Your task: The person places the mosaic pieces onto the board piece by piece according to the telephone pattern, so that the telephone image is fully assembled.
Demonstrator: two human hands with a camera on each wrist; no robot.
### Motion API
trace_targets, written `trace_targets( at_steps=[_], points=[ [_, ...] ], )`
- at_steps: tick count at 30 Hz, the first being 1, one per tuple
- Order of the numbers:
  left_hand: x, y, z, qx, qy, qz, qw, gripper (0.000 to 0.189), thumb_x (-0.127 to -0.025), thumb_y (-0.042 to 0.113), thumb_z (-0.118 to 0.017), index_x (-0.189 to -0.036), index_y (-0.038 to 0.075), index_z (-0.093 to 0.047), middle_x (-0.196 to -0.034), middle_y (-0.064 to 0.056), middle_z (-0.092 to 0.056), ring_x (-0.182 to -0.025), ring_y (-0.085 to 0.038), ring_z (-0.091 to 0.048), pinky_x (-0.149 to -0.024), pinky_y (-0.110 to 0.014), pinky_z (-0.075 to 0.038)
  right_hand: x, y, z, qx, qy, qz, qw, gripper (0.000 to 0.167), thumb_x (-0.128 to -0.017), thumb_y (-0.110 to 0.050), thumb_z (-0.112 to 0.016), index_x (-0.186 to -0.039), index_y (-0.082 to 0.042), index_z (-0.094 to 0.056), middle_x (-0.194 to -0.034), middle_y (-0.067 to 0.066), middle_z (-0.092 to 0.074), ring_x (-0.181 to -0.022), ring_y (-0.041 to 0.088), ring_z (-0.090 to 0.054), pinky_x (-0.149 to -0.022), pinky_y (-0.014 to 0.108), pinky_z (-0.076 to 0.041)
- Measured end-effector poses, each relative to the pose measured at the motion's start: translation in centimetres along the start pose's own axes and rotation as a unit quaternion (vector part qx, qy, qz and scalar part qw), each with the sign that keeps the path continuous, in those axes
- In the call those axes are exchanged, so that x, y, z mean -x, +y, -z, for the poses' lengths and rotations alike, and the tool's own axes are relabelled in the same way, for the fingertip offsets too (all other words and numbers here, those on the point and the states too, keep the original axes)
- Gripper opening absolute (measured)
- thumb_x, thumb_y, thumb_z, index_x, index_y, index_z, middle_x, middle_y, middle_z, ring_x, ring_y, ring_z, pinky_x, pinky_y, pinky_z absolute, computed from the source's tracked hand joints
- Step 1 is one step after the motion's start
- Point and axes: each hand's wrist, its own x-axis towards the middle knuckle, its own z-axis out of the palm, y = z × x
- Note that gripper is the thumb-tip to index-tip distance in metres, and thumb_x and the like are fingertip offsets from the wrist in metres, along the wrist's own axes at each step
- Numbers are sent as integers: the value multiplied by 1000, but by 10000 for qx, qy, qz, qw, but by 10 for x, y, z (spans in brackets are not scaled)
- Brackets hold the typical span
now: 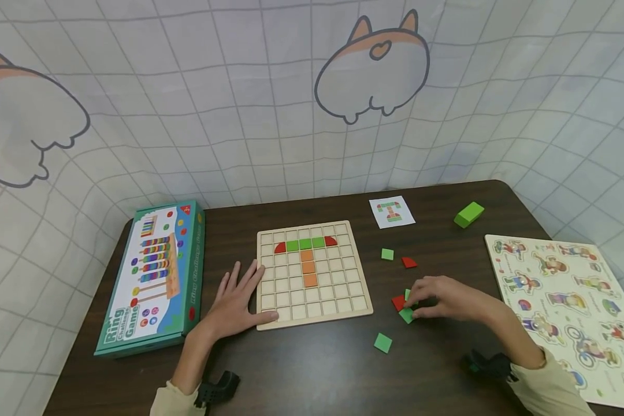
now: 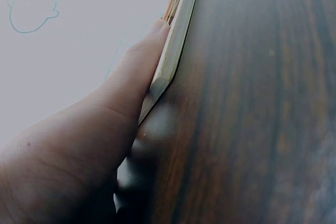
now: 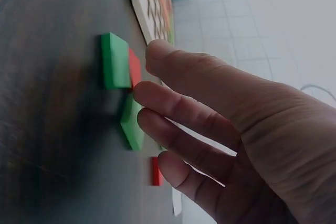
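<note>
A wooden grid board [image 1: 314, 311] lies mid-table, holding a T of red quarter-round, green and orange square tiles. My left hand [image 1: 231, 309] rests at its left side, fingers spread on the table, the thumb [image 2: 139, 66] lying over the near corner. Right of the board, my right hand [image 1: 449, 297] is bent over a small cluster of tiles: a red piece [image 1: 397, 302], a green tile [image 1: 406, 315] and another green one partly hidden by the fingers. In the right wrist view, thumb and fingertips are apart, beside the green tile [image 3: 116, 61] and red piece [image 3: 135, 66].
Loose green squares [image 1: 382, 342] and a red quarter-round [image 1: 408, 262] lie around. Behind them are a pattern card [image 1: 407, 218] and a green block [image 1: 468, 214]. A ring game box [image 1: 189, 277] stands left; a picture board [image 1: 543, 283] lies at right.
</note>
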Motion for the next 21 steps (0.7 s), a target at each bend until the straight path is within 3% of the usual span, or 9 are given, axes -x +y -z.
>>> trace_targets(
  at_steps=[3,7,11,14,17,21],
  points=[
    [-1,0,0,-13,9,-8,10000,105,-76,65,-68,-157,21,-18,-165,-6,-11,-151,-41,3,-118,-62,2,1,0,-6,-132,8,208,9997,17,-87,-20,-72,-103,-17,-77,-95,-6,-66,-85,5,-54,-71,22,-49],
    [-1,-1,0,-22,15,-17,10000,105,-76,65,-68,-157,21,-17,-165,-6,-10,-151,-41,4,-118,-62,3,0,-7,-13,96,167,428,9989,17,-84,-17,-75,-101,-17,-77,-92,-7,-64,-82,2,-50,-67,20,-47],
    [0,-1,1,-12,25,-19,10000,105,-77,64,-69,-157,21,-18,-165,-6,-10,-151,-41,4,-118,-62,3,-4,-19,-18,589,280,410,9970,17,-81,-15,-77,-97,-20,-77,-95,-8,-60,-83,1,-50,-67,19,-48],
    [0,-1,1,8,36,-24,10000,105,-77,64,-69,-157,20,-18,-165,-7,-11,-151,-41,3,-118,-63,3,-7,-25,-22,718,230,335,9966,13,-81,-12,-77,-85,-23,-72,-97,-9,-56,-83,0,-52,-65,18,-46],
    [0,-1,0,23,41,-30,10000,105,-76,64,-69,-157,20,-18,-165,-7,-11,-151,-41,3,-118,-63,3,-9,-28,-24,746,193,377,9963,22,-81,-9,-77,-76,-24,-62,-93,-11,-52,-78,-1,-50,-62,15,-41],
    [-1,-2,-2,12,33,-23,10000,105,-76,64,-69,-157,21,-18,-165,-6,-11,-151,-41,3,-118,-63,3,-11,-27,-26,854,178,439,9952,21,-82,-10,-76,-79,-23,-59,-85,-11,-50,-72,-1,-48,-61,13,-37]
  ],
)
